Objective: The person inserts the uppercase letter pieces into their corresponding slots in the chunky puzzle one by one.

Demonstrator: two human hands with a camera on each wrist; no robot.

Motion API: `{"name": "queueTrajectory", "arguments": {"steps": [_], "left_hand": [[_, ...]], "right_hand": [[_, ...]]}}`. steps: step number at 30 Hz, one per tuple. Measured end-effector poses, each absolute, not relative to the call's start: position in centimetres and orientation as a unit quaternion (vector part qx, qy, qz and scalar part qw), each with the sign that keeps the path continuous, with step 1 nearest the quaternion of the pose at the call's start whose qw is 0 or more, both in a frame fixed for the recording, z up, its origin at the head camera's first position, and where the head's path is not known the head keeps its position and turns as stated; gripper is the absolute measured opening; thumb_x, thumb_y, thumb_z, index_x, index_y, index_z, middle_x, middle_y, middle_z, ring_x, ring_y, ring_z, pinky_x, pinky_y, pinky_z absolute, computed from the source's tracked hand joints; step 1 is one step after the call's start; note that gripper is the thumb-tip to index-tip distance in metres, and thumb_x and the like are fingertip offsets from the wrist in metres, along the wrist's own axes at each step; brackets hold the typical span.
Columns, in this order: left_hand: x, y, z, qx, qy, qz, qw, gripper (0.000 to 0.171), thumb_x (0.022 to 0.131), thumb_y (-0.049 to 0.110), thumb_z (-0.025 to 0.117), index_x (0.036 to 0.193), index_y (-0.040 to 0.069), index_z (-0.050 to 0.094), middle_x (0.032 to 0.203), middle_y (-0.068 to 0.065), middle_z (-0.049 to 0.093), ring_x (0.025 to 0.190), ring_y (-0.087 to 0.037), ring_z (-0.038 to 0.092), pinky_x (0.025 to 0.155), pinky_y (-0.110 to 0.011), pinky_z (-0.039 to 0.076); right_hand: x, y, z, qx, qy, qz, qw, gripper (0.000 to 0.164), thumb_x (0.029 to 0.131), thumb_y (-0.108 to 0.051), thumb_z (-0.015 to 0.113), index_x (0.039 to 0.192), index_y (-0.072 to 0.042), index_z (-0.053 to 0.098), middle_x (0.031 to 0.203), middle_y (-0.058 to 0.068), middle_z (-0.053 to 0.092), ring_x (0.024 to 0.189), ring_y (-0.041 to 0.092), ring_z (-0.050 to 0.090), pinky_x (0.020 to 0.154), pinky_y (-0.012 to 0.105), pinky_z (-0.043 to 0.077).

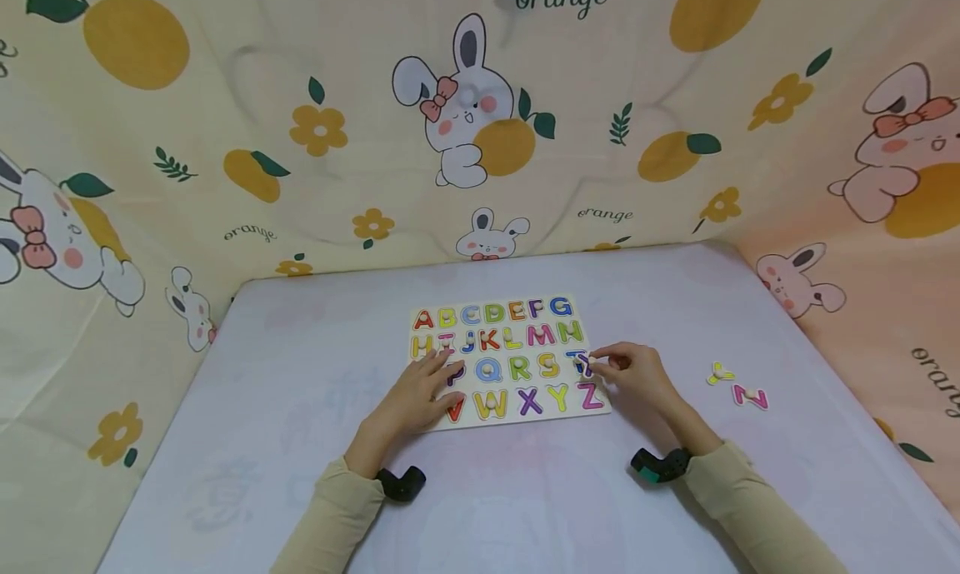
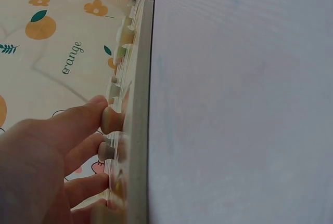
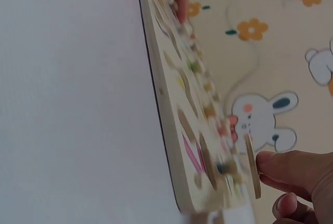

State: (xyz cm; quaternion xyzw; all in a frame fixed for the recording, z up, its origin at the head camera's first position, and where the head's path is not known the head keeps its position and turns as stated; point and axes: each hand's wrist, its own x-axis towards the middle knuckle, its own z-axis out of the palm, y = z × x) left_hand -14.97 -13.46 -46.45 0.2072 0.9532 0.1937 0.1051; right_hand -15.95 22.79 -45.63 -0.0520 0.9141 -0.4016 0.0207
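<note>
A wooden alphabet puzzle board (image 1: pixel 461 420) with colourful letters and small knobs lies on the table. My left hand (image 1: pixel 417 393) rests on its left side over the P and V area, fingers spread. In the left wrist view the thumb (image 2: pixel 78 122) touches a round wooden knob (image 2: pixel 112 120). My right hand (image 1: pixel 633 374) pinches a small purple letter piece (image 1: pixel 585 365) above the right edge, near the T and overlapping it in the head view. The right wrist view shows this piece (image 3: pixel 252 167) edge-on, standing upright between thumb and finger, apart from the board.
To the right on the white table (image 1: pixel 525 507) lie a loose yellow Y piece (image 1: pixel 720 373) and a loose pink letter piece (image 1: pixel 750 397). A curtain (image 1: pixel 337 199) printed with rabbits and oranges hangs behind the table and at both sides.
</note>
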Motion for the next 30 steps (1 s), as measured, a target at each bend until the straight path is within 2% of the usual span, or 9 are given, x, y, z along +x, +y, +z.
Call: {"name": "queueTrajectory", "arguments": {"steps": [15, 20, 30], "left_hand": [[-14.9, -13.2, -46.7, 0.202, 0.956, 0.187, 0.1, 0.054, 0.097, 0.044, 0.051, 0.147, 0.023, 0.042, 0.16, -0.006, 0.03, 0.151, -0.031, 0.02, 0.122, -0.052, 0.02], [-15.0, -12.9, -46.5, 0.196, 0.959, 0.177, 0.102, 0.051, 0.099, 0.041, 0.046, 0.147, 0.022, 0.042, 0.16, -0.008, 0.029, 0.151, -0.032, 0.022, 0.121, -0.053, 0.021], [-14.9, -12.6, -46.3, 0.182, 0.962, 0.174, 0.108, 0.054, 0.097, 0.042, 0.05, 0.146, 0.021, 0.043, 0.159, -0.008, 0.031, 0.151, -0.031, 0.023, 0.122, -0.052, 0.021]], "right_hand": [[-14.6, 18.8, -46.5, -0.126, 0.898, -0.42, 0.021, 0.017, 0.081, -0.011, 0.076, 0.093, 0.0, 0.074, 0.064, 0.002, 0.051, 0.059, 0.003, 0.04, 0.051, 0.017, 0.032], [-14.4, 17.3, -47.1, -0.132, 0.896, -0.423, 0.039, 0.018, 0.079, -0.014, 0.078, 0.093, -0.003, 0.075, 0.068, 0.001, 0.053, 0.062, 0.005, 0.042, 0.054, 0.016, 0.034], [-14.1, 15.2, -47.4, -0.131, 0.904, -0.404, 0.044, 0.017, 0.078, -0.02, 0.079, 0.09, -0.008, 0.077, 0.066, -0.001, 0.052, 0.066, 0.009, 0.043, 0.058, 0.018, 0.032]]}}
